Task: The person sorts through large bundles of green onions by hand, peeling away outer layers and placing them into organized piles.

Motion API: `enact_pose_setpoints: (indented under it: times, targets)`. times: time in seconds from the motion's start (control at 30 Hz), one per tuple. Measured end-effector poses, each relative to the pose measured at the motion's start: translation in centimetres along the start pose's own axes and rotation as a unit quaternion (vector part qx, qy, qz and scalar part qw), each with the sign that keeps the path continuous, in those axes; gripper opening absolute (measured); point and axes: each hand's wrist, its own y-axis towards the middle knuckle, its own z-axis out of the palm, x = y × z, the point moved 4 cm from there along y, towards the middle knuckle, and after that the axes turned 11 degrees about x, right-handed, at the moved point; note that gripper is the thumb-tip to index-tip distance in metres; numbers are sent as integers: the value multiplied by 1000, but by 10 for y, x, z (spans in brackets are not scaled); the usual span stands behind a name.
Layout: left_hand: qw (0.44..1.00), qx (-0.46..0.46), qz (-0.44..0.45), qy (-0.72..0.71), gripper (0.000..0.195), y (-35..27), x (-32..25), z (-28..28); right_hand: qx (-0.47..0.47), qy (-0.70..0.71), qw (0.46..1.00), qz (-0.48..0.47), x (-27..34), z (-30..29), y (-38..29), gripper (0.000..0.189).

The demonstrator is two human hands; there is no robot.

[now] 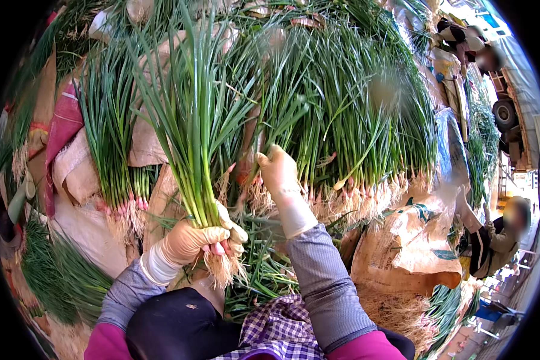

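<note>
A bunch of green onions [198, 171] with pink bulbs and pale roots stands upright in my gloved left hand [202, 238], whose fingers wrap its lower stems just above the roots. My gloved right hand [279, 173] is raised to the right of the bunch, with thumb and forefinger close together near some loose green leaves; whether it pinches a leaf or stalk is unclear. Behind it spreads a wide row of green onions [360, 121], roots towards me. A smaller bundle of green onions [117, 135] lies on sacking at the left.
A crumpled woven sack [405, 247] covers part of a root pile [387, 310] at the right. Loose green leaves [265, 274] lie before my knees. A pink sack [65, 130] is at the left. A person [504, 243] sits at the far right, near a truck [517, 108].
</note>
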Motion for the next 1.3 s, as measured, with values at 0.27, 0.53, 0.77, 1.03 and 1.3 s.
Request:
enact_pose_setpoints:
  times: [0.27,0.53,0.77,1.03,1.3]
  targets:
    - [996,25,-26,-82,19,-4,9,-3,1,-96,983,155,-73,-35,-24,30]
    - [996,53,17,-64,19,-10,0,2,-54,255,965,-24,-9,-132,3,15]
    - [995,21,-87,32,18,14,33,-16,191,306,928,96,6,-46,-94,17]
    - [981,78,-67,-162,14,18,52,-18,55,384,914,118,-20,2,-112,26]
    - [968,91,-40,-232,20,10,56,-26,401,456,795,-1,-1,4,-117,54]
